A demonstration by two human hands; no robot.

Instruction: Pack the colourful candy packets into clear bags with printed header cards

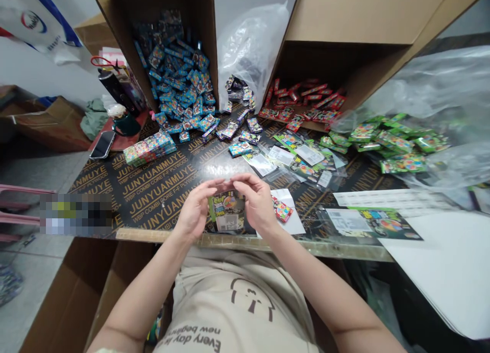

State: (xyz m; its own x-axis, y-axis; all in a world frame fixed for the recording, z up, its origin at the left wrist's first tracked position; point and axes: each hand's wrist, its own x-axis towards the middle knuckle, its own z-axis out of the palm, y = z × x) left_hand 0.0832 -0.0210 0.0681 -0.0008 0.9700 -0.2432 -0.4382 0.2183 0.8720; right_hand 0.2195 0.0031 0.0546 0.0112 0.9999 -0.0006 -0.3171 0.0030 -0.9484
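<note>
Near the table's front edge, my left hand [196,208] and my right hand [257,200] hold a dark printed packet [228,210] between them. It has green and yellow print and a pale label at its lower part. My fingers curve over its far edge from both sides. Just right of my right hand, a small red packet [282,209] lies on a white sheet [294,224]. Beyond my hands, several flat printed bags [306,156] with white labels overlap on the black table [153,190].
Cardboard boxes at the back hold blue packets [184,87] and red packets [317,100], with dark purple packets [241,90] between. Green packets [398,139] spill from plastic at right. A packet stack [149,148], phone [102,145] and black bottle [118,92] stand left.
</note>
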